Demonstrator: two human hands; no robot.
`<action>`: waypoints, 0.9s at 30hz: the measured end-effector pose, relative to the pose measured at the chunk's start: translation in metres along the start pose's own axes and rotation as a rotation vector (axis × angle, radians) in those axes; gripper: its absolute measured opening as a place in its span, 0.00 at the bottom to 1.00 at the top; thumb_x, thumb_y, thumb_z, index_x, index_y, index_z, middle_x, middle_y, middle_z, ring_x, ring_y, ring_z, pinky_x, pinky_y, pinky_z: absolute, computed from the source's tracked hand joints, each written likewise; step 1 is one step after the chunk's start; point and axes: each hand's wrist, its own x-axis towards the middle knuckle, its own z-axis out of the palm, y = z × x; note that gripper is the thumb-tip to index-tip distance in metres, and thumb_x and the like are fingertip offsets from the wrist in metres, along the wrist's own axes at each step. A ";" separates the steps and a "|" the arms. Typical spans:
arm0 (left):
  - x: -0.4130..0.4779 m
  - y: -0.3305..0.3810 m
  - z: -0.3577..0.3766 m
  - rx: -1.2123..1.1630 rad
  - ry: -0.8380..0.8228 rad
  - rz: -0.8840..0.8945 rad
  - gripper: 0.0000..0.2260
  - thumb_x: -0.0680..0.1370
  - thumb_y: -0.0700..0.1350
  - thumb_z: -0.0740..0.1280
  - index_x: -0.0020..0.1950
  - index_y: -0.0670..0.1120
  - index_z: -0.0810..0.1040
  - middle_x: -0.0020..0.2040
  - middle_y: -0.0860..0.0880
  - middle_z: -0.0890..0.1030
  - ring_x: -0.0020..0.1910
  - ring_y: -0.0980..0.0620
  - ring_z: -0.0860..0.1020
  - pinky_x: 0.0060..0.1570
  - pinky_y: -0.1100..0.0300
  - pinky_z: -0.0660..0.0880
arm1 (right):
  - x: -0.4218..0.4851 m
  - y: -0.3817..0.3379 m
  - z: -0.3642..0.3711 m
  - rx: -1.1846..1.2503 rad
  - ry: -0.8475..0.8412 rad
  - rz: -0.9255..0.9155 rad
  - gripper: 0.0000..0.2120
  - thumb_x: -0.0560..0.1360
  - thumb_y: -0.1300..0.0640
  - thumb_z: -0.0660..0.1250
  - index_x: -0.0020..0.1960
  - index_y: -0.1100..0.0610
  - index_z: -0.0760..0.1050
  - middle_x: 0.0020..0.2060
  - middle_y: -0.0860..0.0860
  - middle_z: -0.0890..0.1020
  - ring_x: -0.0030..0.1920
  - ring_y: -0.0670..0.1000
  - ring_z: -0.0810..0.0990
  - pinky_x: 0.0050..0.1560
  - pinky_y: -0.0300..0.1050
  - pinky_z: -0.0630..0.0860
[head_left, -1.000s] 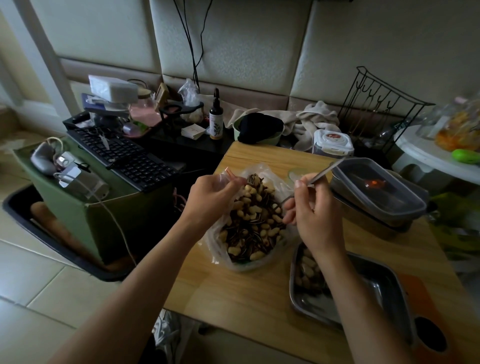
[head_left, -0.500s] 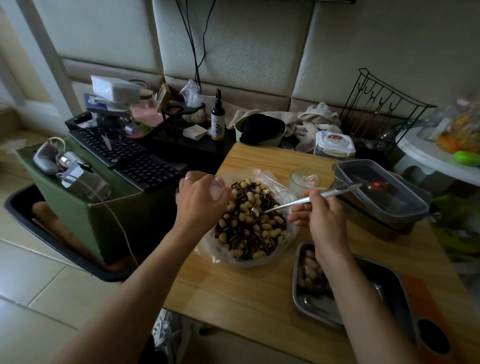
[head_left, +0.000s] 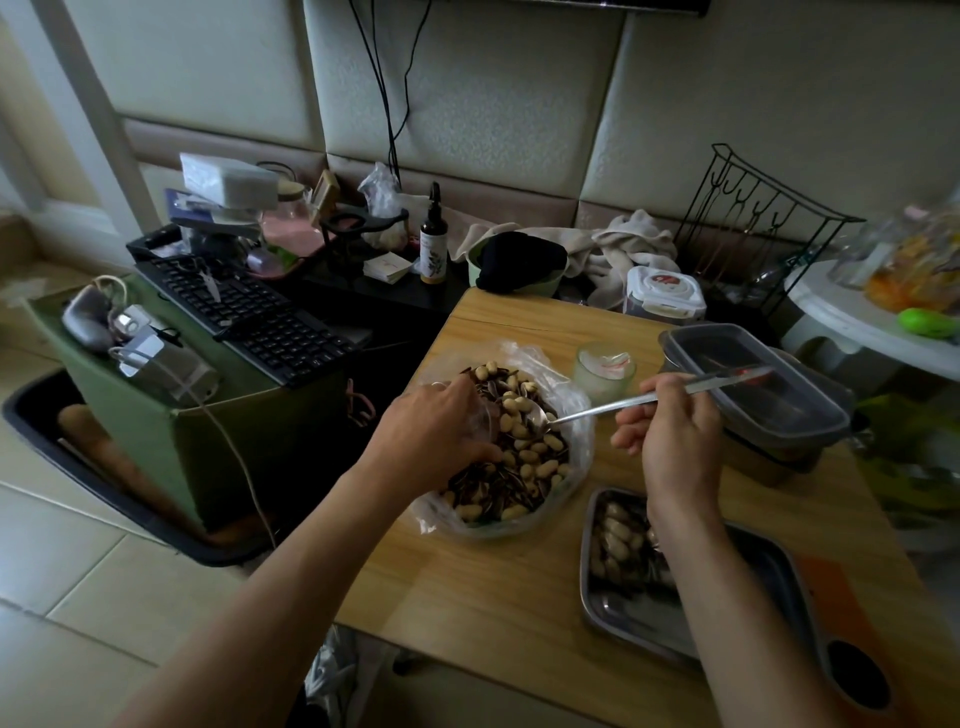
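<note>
A clear plastic bag (head_left: 574, 410) lies open on the wooden table (head_left: 498, 587), full of peanuts and striped sunflower seeds (head_left: 524, 452). My left hand (head_left: 441, 431) grips the bag's left edge and holds it open. My right hand (head_left: 675, 436) holds a metal spoon (head_left: 602, 410) by the handle, with its bowl dipped into the nuts. A steel tray (head_left: 727, 623) with a few peanuts and seeds stands at the front right, partly hidden by my right forearm.
A lidded plastic container (head_left: 753, 389) sits on the table behind my right hand, and a small glass cup (head_left: 605, 369) stands behind the bag. A keyboard (head_left: 244, 317) on a green box is to the left. A wire rack (head_left: 753, 228) and a white lidded jar (head_left: 665, 293) are at the back.
My left hand has drawn the bag's edge down and outward, opening it wider. My right hand has swung the spoon from upright to level, and its bowl now rests in the nuts.
</note>
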 end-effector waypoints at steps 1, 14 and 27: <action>0.000 0.002 0.000 -0.003 -0.002 0.001 0.30 0.71 0.67 0.73 0.62 0.48 0.72 0.55 0.50 0.80 0.51 0.50 0.78 0.50 0.53 0.78 | 0.000 0.000 -0.001 0.005 -0.002 0.000 0.11 0.85 0.55 0.57 0.49 0.55 0.75 0.32 0.54 0.80 0.27 0.50 0.77 0.26 0.38 0.72; 0.000 0.019 0.014 -0.219 -0.070 -0.034 0.24 0.74 0.59 0.75 0.59 0.46 0.70 0.50 0.50 0.77 0.45 0.52 0.75 0.39 0.60 0.74 | -0.002 -0.003 -0.007 0.009 0.034 -0.024 0.11 0.85 0.52 0.57 0.48 0.52 0.75 0.30 0.50 0.79 0.27 0.47 0.76 0.33 0.46 0.73; 0.004 0.020 0.017 -0.236 -0.109 0.006 0.19 0.78 0.60 0.70 0.56 0.49 0.69 0.43 0.57 0.72 0.40 0.58 0.71 0.37 0.63 0.67 | -0.005 -0.007 -0.007 -0.041 -0.049 -0.223 0.14 0.88 0.50 0.55 0.47 0.50 0.75 0.31 0.52 0.78 0.28 0.50 0.76 0.31 0.46 0.72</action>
